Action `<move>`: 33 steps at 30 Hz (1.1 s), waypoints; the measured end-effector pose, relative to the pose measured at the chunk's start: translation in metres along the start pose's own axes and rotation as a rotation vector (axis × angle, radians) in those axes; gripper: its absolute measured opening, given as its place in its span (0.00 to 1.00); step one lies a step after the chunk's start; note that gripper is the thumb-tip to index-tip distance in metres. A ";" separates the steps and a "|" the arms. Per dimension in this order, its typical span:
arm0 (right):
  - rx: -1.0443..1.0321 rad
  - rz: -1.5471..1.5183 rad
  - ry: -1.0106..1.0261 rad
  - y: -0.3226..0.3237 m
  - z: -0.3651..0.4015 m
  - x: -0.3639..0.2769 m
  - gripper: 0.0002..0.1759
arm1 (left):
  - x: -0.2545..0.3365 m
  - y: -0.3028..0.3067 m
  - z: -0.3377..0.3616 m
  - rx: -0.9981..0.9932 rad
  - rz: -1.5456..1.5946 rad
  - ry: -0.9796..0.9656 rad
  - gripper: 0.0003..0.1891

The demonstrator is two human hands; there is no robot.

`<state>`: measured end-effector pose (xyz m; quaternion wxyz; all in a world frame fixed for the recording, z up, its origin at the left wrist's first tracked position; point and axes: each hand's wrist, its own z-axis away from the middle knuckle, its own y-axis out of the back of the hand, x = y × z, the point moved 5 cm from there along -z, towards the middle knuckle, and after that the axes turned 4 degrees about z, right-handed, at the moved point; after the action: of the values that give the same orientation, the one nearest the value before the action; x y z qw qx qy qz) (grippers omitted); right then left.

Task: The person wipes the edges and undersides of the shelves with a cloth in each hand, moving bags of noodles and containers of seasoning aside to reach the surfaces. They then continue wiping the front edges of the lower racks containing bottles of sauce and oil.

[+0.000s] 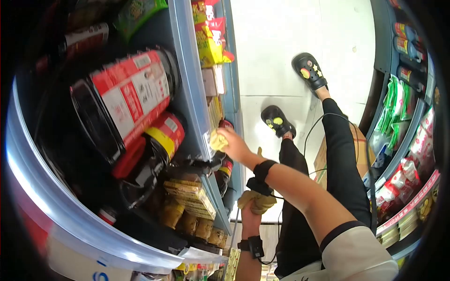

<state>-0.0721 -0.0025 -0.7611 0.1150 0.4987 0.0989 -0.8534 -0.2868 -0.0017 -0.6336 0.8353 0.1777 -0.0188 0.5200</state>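
My right hand (231, 144) reaches across to the front edge of a shelf (190, 93) on the left. Its fingers are closed on a crumpled pale-yellow cloth (218, 140), which touches the shelf edge. Lower down, my left hand (252, 207) is closed around a bunched beige cloth (263, 198), partly hidden behind my right forearm. Each wrist wears a black strap with a small box. Nearest to my right hand are dark bottles with red and yellow labels, one of them a bottle (227, 167) below it.
A large dark jug (131, 96) with a red-and-white label lies on the left shelf. Below it are flat boxes (191, 196) and brown jars (187, 224). Bagged goods (403, 182) line the right shelf. A cardboard box (323, 157) and cables are beside my legs.
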 end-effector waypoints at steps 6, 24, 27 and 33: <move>0.393 -0.063 0.185 0.035 -0.068 -0.053 0.27 | 0.003 0.035 -0.022 -0.087 0.101 0.016 0.17; 0.189 0.100 0.157 -0.005 0.010 -0.039 0.25 | 0.012 0.056 -0.040 -0.166 -0.002 -0.091 0.19; 0.351 0.079 0.186 -0.006 -0.001 -0.053 0.26 | 0.011 0.054 -0.042 -0.207 0.021 -0.098 0.19; -0.027 0.157 0.142 -0.034 0.064 0.007 0.27 | -0.004 0.058 -0.045 -0.167 0.065 -0.044 0.18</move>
<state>-0.1386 0.0113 -0.7340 0.1809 0.5625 0.0792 -0.8028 -0.3460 0.0324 -0.6606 0.8292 0.1182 -0.0863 0.5395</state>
